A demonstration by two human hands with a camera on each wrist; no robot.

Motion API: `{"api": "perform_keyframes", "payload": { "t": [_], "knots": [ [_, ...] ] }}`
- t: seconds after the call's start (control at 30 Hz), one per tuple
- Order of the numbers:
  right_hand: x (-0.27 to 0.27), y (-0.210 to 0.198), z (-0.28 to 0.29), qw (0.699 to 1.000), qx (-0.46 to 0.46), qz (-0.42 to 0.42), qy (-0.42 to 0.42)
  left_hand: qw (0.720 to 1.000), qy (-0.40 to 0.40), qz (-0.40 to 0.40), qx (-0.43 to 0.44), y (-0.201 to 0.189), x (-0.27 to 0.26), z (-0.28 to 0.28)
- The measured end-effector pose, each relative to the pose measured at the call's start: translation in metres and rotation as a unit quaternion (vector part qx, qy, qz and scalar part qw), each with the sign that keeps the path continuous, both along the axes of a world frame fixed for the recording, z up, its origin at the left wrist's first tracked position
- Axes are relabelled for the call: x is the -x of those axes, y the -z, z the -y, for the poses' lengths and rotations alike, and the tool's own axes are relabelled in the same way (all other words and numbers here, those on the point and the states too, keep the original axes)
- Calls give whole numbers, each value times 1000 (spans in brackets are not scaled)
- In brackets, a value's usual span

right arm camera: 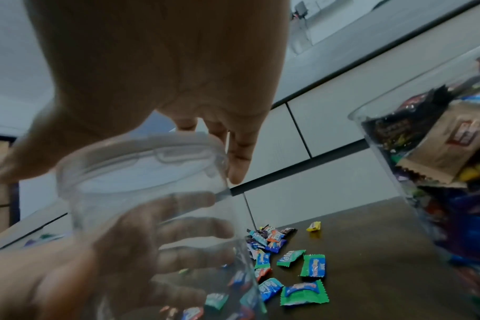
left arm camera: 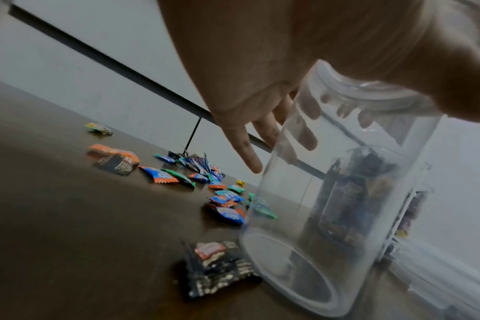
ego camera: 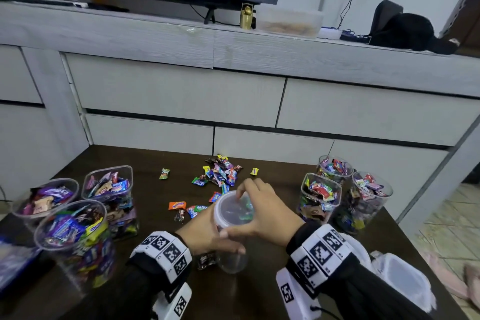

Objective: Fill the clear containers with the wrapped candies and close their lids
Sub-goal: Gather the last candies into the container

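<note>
Your left hand (ego camera: 202, 231) wraps the empty clear jar (ego camera: 232, 257) standing on the table (ego camera: 161, 280); your right hand (ego camera: 262, 212) clasps its lid (ego camera: 233, 212) from above. Loose candies (ego camera: 220, 173) lie just beyond your fingers.

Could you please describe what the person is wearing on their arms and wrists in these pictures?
Both hands, left hand and right hand, are bare. Each forearm is in a black long sleeve. Each wrist carries a blocky white band printed with square black-and-white coded markers, with another marked white block further down the forearm. A thin black cable shows at the right forearm block.
</note>
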State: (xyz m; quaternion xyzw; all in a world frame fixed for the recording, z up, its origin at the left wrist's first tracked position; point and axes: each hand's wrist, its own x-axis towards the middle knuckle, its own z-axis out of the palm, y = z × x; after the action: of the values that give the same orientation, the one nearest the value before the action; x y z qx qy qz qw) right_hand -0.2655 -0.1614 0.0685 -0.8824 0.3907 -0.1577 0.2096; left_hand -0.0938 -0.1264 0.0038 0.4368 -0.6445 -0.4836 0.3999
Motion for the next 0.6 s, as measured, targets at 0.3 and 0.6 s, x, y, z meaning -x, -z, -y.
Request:
{"api": "perform_keyframes", "payload": {
  "t": [0.3, 0.6],
  "knots": [
    [-21, -6, 41, 981, -147, -56, 112, 1000, -21, 7, -16, 9, -4, 10],
    [-26, 4, 45, 982, -113, -22, 150, 999, -21, 18, -16, 16, -7, 14]
  ]
}}
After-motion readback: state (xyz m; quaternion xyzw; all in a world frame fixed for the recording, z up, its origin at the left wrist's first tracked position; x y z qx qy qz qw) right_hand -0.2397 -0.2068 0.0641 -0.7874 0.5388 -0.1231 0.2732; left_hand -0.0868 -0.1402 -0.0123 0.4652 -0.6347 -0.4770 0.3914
